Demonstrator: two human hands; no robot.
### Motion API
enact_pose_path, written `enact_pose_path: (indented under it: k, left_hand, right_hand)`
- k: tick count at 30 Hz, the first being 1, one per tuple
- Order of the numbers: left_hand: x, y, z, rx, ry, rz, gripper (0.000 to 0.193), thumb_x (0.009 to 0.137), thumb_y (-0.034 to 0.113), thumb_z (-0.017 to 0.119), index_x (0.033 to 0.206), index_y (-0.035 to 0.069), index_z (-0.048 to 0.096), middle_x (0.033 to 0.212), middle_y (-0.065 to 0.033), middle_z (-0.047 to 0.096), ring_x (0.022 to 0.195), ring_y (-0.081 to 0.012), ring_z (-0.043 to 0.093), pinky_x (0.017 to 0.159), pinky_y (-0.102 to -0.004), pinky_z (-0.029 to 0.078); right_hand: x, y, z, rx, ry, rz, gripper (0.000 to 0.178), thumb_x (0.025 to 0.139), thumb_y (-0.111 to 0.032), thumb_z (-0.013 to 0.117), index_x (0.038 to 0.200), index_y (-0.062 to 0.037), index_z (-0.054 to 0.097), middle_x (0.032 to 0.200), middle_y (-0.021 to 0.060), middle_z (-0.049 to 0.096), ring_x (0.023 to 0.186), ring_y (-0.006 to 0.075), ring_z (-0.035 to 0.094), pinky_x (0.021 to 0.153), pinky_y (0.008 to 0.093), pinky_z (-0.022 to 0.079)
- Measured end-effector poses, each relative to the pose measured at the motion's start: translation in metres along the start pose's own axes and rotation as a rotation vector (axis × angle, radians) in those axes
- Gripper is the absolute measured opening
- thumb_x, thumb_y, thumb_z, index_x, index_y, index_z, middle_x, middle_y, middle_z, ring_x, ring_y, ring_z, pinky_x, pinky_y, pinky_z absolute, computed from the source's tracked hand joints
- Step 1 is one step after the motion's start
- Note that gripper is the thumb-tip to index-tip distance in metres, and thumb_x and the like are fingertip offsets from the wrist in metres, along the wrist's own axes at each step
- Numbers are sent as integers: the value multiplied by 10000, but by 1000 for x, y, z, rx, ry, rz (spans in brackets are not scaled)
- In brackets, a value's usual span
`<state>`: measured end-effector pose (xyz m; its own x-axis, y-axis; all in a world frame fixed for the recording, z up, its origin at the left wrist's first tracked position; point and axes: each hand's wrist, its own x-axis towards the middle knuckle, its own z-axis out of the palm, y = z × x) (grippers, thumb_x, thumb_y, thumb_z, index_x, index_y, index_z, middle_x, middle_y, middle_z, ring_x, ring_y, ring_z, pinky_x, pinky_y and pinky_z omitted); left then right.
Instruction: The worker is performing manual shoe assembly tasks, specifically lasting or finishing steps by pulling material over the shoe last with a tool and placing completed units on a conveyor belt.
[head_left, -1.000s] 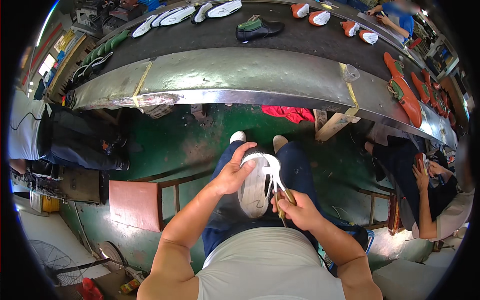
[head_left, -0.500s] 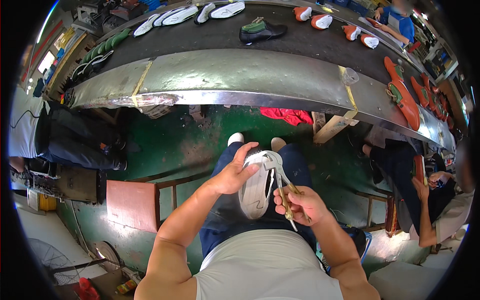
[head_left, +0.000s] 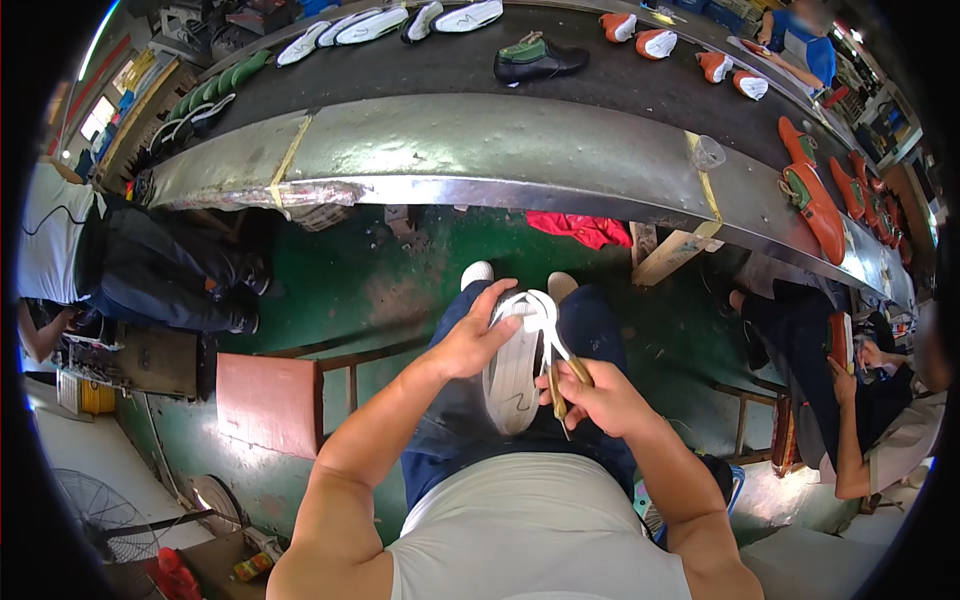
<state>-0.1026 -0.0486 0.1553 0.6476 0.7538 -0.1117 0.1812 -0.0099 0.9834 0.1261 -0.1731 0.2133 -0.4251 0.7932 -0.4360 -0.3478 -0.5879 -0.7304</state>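
A shoe upper on a last [head_left: 512,395] rests over my lap, sole side up, with its pale underside facing me. My left hand [head_left: 472,338] is wrapped round the shoe's far left edge, thumb across the underside. In my right hand [head_left: 602,398] are lasting pincers [head_left: 541,318] with bright metal jaws and brass-coloured handles. The pincers' head lies against the far right rim of the shoe, close to my left thumb. What the jaws grip, if anything, is too small to make out.
Ahead runs a metal-edged conveyor bench [head_left: 440,150] bearing a black-and-green shoe [head_left: 540,60], several white-soled shoes and orange shoes [head_left: 815,210]. A pink-topped stool [head_left: 268,405] stands at left. Co-workers sit or stand at both sides, one holding a red shoe [head_left: 838,340].
The pincers have shifted slightly left, and their handles have swung with my right hand. My left hand keeps its hold on the shoe. The view has moved a little.
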Motion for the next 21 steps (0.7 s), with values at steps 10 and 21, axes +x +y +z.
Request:
enact_pose_path:
  k: [10, 21]
  left_hand:
    - [-3, -2, 4, -52, 142, 94, 432, 1021, 164, 588, 1429, 78, 475, 1235, -80, 608, 1140, -160, 558, 1019, -298, 437]
    - [-8, 3, 9, -204, 168, 80, 401, 977, 73, 628, 1368, 85, 540, 1167, -19, 618, 1065, -103, 557, 961, -271, 456]
  right_hand:
    - [22, 35, -22, -919, 250, -299, 200, 989, -129, 572, 1125, 16, 593, 836, 107, 703, 728, 229, 690, 719, 341, 542]
    - [-8, 16, 11, -1559, 440, -159, 249, 962, -155, 588, 1151, 5, 560, 1059, 218, 672, 936, 360, 682, 732, 450, 554]
